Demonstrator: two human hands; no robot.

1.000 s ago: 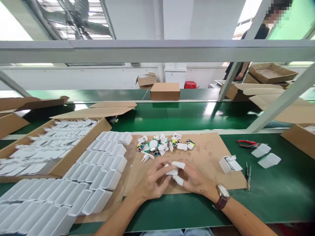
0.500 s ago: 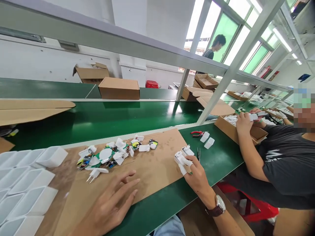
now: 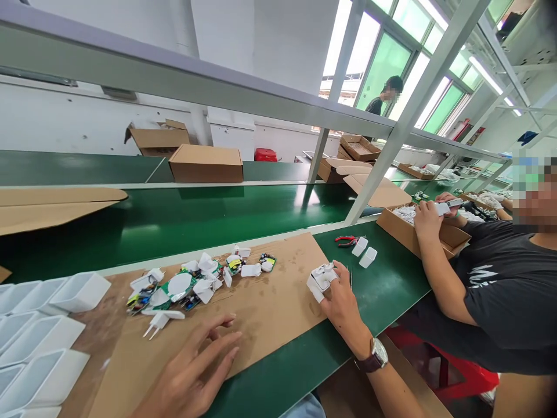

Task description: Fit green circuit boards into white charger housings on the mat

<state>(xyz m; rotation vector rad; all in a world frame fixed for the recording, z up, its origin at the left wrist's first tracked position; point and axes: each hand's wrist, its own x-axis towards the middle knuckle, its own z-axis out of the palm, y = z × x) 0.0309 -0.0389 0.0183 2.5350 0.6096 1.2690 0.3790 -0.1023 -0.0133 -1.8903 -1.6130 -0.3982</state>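
Observation:
My left hand [image 3: 198,363] hovers over the cardboard sheet [image 3: 278,307], fingers spread, holding nothing. At the sheet's right end, my right hand [image 3: 342,302] grips white plastic charger parts [image 3: 321,277] close together, with white covers on some fingertips. Its fingers partly hide how these parts meet. Tweezers [image 3: 351,277] lie just beyond that hand, mostly covered by it. Ahead of my left hand is a pile of circuit boards [image 3: 179,284] mixed with white plastic pieces. A white two-pin plug [image 3: 160,320] rests at the near side of the pile.
Rows of white plastic housings [image 3: 46,374] stand at the left. Red-handled pliers [image 3: 347,240] and two small white cases [image 3: 368,257] lie on the green table [image 3: 391,290]. A co-worker [image 3: 500,278] sits at the right, beside an open carton [image 3: 398,232]. A metal post [image 3: 369,180] rises behind.
The white parts in my right hand, apart before, are now close together, and the hand covers more of the tweezers. My left hand stays open. The view has shifted slightly.

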